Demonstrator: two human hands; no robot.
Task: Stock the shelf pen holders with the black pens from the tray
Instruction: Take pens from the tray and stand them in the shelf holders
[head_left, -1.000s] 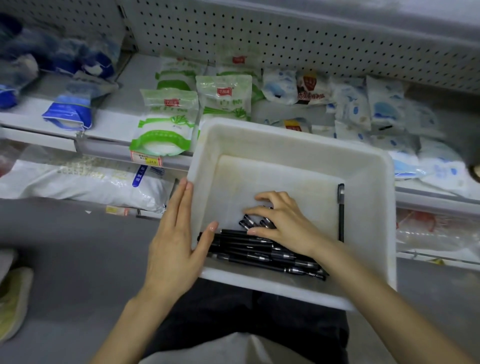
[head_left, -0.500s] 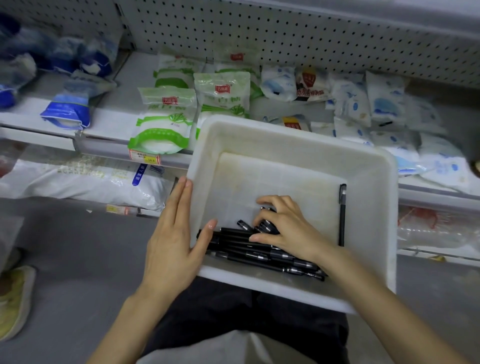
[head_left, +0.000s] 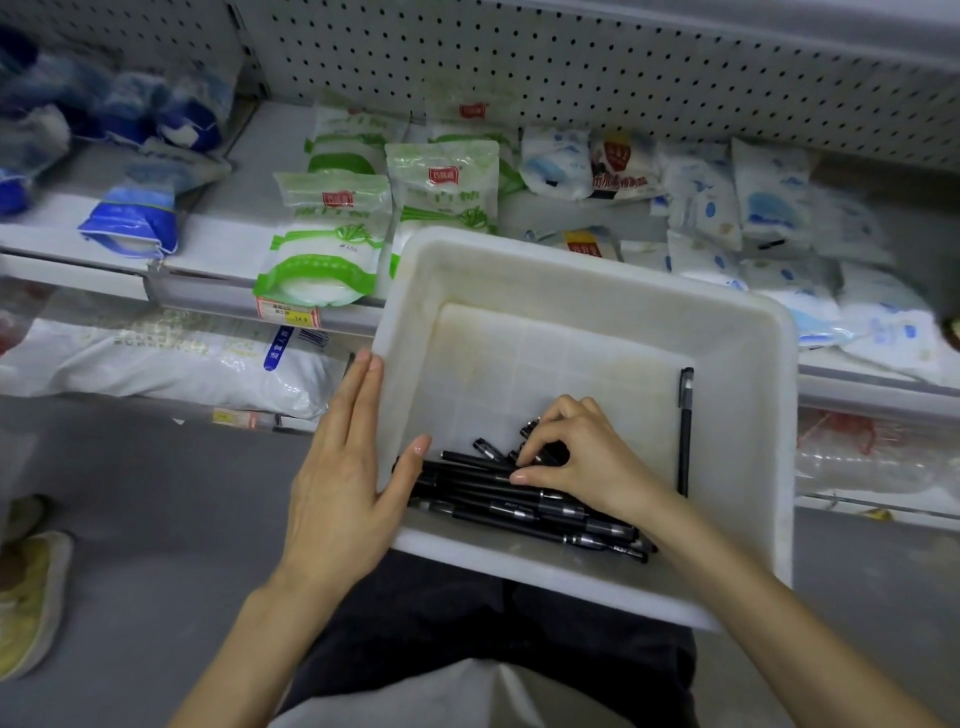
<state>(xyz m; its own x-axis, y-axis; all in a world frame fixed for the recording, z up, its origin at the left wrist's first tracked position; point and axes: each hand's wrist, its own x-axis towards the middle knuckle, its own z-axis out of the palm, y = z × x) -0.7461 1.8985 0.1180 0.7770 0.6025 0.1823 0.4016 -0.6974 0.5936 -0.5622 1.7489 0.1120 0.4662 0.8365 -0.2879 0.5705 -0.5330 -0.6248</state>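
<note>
The pens (head_left: 483, 493) the right hand (head_left: 587, 460) pinches are black with silver bands, inside a white tray (head_left: 571, 270) stained faintly yellow. Beyond the grip, pouches (head_left: 322, 244) are white with green bands and red labels, before a grey pegboard (head_left: 571, 67) dotted with dark holes.

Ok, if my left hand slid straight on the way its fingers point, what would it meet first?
The left hand lies along the tray outer wall, so the tray is beside it, not ahead. First in line is probably the shelf edge, though depth is unclear.
</note>
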